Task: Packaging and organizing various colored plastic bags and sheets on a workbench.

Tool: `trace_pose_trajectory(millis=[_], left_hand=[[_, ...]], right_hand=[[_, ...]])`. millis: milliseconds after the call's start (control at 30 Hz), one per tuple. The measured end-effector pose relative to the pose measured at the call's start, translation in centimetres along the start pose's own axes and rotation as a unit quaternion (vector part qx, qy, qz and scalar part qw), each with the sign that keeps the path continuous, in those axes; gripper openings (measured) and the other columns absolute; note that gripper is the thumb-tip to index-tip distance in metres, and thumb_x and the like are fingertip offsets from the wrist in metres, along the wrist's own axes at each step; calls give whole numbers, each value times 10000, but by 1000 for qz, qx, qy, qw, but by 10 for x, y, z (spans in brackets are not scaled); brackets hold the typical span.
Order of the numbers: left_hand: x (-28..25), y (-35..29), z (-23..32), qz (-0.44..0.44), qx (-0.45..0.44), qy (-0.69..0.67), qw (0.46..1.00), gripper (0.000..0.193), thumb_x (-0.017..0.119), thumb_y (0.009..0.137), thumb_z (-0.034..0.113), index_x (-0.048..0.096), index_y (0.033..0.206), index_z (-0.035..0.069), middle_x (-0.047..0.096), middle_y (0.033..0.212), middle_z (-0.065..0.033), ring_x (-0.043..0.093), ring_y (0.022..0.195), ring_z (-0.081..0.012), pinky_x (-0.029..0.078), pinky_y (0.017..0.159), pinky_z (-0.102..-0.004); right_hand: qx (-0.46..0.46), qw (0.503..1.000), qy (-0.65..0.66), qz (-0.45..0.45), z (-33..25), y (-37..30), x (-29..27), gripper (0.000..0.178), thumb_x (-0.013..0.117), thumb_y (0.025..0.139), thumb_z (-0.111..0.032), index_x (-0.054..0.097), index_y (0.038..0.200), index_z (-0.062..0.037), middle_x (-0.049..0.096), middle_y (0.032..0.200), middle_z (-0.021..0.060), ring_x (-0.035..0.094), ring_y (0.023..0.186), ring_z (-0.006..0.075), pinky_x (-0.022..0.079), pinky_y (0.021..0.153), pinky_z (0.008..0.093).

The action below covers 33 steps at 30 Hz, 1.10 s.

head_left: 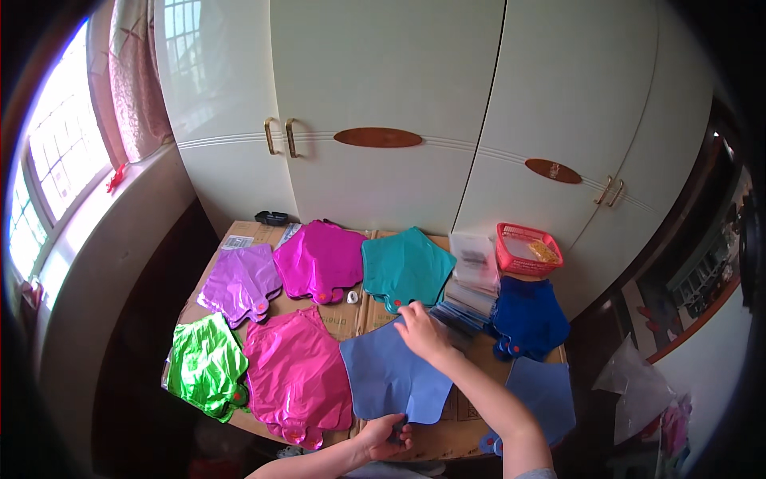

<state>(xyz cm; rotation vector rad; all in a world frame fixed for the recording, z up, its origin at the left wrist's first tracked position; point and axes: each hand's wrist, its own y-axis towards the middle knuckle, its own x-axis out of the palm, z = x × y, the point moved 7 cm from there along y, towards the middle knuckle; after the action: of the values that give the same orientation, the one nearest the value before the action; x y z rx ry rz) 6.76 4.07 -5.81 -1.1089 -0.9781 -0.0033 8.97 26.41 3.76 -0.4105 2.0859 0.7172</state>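
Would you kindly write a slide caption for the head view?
Left hand and right hand near opposite edges of a flat, matte blue sheet above brown cardboard.

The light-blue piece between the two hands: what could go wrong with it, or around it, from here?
The light-blue piece could crease, as the left hand grips its lower end while the right hand is at its upper edge. The right hand is also close to the overlapping row of clear packets, so a nudge might disarrange them. The shiny pink piece reaches the near edge of the cardboard, so the left forearm might drag it off.
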Motion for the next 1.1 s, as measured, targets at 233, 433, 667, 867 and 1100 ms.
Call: trace_pose_trajectory(millis=[233,433,667,867,1100], left_hand=[[6,3,5,-2,2,-19,1000,192,396,999,212,401,913,40,436,748,-59,390,636,-149,428,692,-360],[5,6,4,-14,-15,-37,999,166,411,996,207,420,931,54,460,758,-66,396,636,-151,442,662,-345],[5,-2,15,39,20,14,999,178,480,959,127,427,1064,-7,546,923,-131,580,888,-243,526,800,-435],[-5,-37,77,19,220,158,962,351,532,914,80,457,1232,-46,578,1137,-176,606,1032,-294,534,853,-454],[10,-54,160,203,431,624,620,468,663,808,262,457,1067,-68,639,823,-249,654,775,-387,519,672,-451]], right_hand=[[-92,996,-16,0,-34,-49,24,282,669,810,-219,587,1032,-67,559,1067,108,555,1000,297,460,846,405],[-108,993,-27,31,-31,-55,21,299,658,817,-243,582,1053,-75,545,1114,104,516,1073,286,427,911,411],[-111,993,-23,31,-31,-56,23,287,641,827,-220,587,1067,-72,539,1140,112,503,1099,298,411,932,415],[-112,993,-25,28,-32,-57,21,318,635,824,-202,580,1107,-66,543,1161,115,497,1118,300,400,974,425],[-111,993,-38,9,-31,-57,25,323,628,833,-197,584,1124,-64,536,1206,114,477,1179,288,358,1036,421]])
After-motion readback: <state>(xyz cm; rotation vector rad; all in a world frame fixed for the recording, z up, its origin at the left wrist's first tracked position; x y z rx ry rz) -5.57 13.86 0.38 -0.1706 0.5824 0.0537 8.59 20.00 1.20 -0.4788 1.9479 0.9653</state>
